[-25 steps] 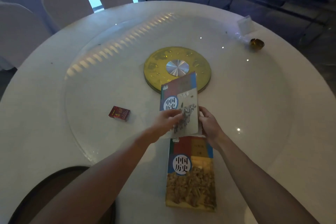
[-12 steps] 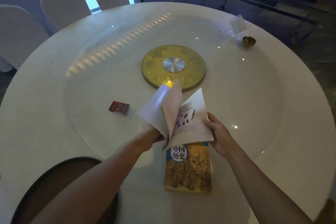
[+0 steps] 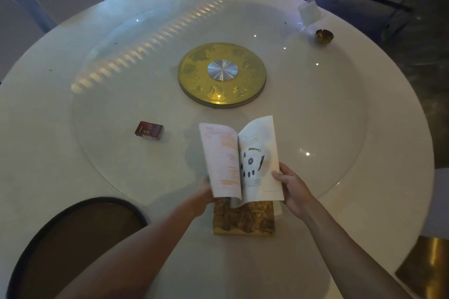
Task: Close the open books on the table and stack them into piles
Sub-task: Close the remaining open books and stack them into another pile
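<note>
I hold a thin paperback book (image 3: 243, 160) open and lifted above the white round table (image 3: 60, 109). Its left page shows orange text, its right page dark drawings. My right hand (image 3: 292, 187) grips the lower right edge of the right page. My left hand (image 3: 202, 192) is mostly hidden behind the left pages and holds them from below. Under the open book lies a second, closed book (image 3: 244, 219) with a golden-brown cover, flat on the table near me; its upper part is covered.
A gold disc with a silver hub (image 3: 222, 74) sits at the centre of the glass turntable. A small red box (image 3: 148, 130) lies to the left. A dark bowl (image 3: 324, 36) and clear wrapper (image 3: 309, 13) are far right. A dark chair seat (image 3: 77, 238) is bottom left.
The book was closed with its cover up a second ago; it has been opened, and its pages now lie spread wider than half a second ago.
</note>
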Available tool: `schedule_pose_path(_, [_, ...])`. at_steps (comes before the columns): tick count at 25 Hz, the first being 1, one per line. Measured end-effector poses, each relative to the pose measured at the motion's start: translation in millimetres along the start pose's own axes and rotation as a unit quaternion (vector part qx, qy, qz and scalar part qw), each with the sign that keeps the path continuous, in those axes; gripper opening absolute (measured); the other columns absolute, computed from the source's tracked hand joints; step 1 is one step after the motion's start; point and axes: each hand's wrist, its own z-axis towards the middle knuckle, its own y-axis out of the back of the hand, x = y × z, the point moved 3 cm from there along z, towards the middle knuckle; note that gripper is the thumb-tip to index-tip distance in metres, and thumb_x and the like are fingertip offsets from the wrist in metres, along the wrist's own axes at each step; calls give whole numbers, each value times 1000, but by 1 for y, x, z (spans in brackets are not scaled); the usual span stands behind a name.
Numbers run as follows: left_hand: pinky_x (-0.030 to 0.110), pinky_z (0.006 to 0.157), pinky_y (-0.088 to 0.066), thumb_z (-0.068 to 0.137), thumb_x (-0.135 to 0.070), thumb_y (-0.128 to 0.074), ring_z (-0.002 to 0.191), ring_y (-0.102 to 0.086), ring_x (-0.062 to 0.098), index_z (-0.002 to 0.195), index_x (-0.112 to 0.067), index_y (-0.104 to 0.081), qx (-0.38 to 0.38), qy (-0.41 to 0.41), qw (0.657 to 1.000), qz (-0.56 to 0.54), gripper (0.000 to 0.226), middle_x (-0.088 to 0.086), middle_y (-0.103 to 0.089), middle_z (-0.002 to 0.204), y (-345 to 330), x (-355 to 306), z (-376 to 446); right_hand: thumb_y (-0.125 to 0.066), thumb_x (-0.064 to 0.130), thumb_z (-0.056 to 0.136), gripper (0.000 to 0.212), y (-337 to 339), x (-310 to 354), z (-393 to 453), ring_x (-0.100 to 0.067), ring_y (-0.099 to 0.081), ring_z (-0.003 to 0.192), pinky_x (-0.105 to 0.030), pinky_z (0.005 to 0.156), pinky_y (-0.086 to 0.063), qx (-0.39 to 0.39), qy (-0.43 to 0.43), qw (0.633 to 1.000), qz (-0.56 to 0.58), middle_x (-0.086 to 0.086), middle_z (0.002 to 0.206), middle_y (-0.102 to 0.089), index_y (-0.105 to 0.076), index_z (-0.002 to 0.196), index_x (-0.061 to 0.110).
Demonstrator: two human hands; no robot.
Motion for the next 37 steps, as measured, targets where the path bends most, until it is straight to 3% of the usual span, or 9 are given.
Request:
schedule_pose_path(6, [27,70,-63,66,-47,-91,93,-76,12,128,-20,-59,-2,-1,998,68,75,-3,-76,108,-27,12,11,-47,12,106,32,6,-25,-10,-37,-73,113,-51,84,-62,-22,-25,999,-23,-15,122,-77,-66,132,17])
schedule_pose_path(10, [33,78,-62,78,-33,-85,92,-72,14,112,-21,-66,-60,3,992,111,41,-3,-76,100,-23,15,12,-46,43,108,40,11,-36,-13,-27,-77,96,-40,71,-61,-35,-43,992,-110,-6,105,-81,-73,120,17])
schedule_pose_path(12, [36,80,-61,88,-24,-77,89,-67,17,100,-21,-59,-90,21,987,132,22,-6,-68,88,-21,18,11,-52,32,107,35,17,-44,-7,-24,-75,93,-41,74,-62,-63,-38,981,-179,-7,104,-80,-72,119,7])
schedule_pose_path(15, [44,88,-61,90,-28,-74,96,-67,22,104,-19,-55,-118,25,976,183,25,-4,-64,91,-14,25,10,-57,18,104,23,23,-53,-3,-23,-76,96,-50,85,-64,-84,-23,961,-264,-11,112,-78,-70,117,3])
schedule_pose_path(19, [39,82,-61,88,-30,-70,95,-69,22,102,-18,-60,-161,5,952,260,21,5,-70,104,-4,41,8,-59,15,100,26,18,-60,-12,-3,-67,83,-21,58,-51,-101,43,922,-370,5,103,-71,-60,126,21])
schedule_pose_path(23, [36,78,-57,84,-23,-71,89,-67,23,84,-23,-56,-184,-14,937,297,15,7,-71,98,3,57,4,-63,20,97,29,25,-78,-5,-15,-65,86,-27,64,-46,-119,89,863,-483,-1,104,-69,-68,126,19])
schedule_pose_path(29, [23,68,-53,87,-16,-73,89,-70,20,128,-12,-61,-157,-38,950,266,42,5,-70,106,8,67,9,-63,25,98,20,25,-90,5,-24,-59,95,-33,77,-47,-127,61,817,-559,-7,107,-57,-66,112,12])
schedule_pose_path(33, [19,65,-52,91,-12,-66,80,-73,16,131,-16,-67,-131,-52,953,269,40,4,-76,92,12,69,8,-58,28,101,7,22,-90,9,-22,-53,96,-33,79,-43,-128,63,816,-561,-6,104,-51,-61,103,21])
schedule_pose_path(37, [26,72,-59,89,-13,-65,82,-74,13,127,-19,-70,-130,-65,946,289,38,3,-76,104,13,70,12,-52,21,103,30,19,-90,15,-29,-55,89,-36,71,-41,-163,73,840,-512,-11,93,-54,-47,73,23])
